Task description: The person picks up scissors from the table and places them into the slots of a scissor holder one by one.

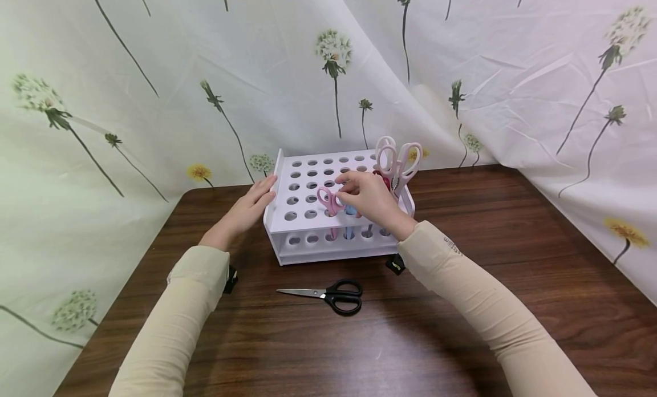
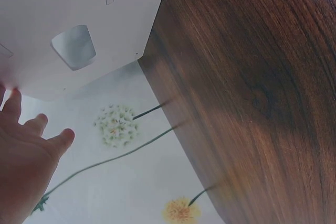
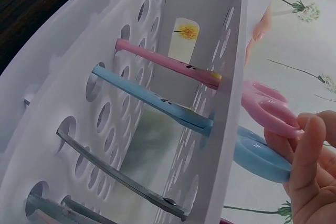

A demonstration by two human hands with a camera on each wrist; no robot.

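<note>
A white two-tier rack (image 1: pixel 300 225) with rows of round holes stands on the table. Pink scissors (image 1: pixel 328 198) sit blades-down in its front row, their tips reaching the lower tier. My right hand (image 1: pixel 370 197) pinches the edge of their handle between thumb and fingers. Right beside them, blue scissors (image 3: pixel 262 158) stand in the neighbouring hole, partly hidden by that hand in the head view. My left hand (image 1: pixel 248 207) rests with extended fingers against the rack's left side panel; in the left wrist view its fingertips (image 2: pixel 63 139) are beside this panel.
Large white-and-pink scissors (image 1: pixel 397 166) rise from the rack's right side, near a red handle (image 1: pixel 382 180). Black-handled scissors (image 1: pixel 345 297) lie on the brown wooden table (image 1: pixel 287 351) in front. A dandelion-patterned cloth (image 1: pixel 277 72) hangs behind the table.
</note>
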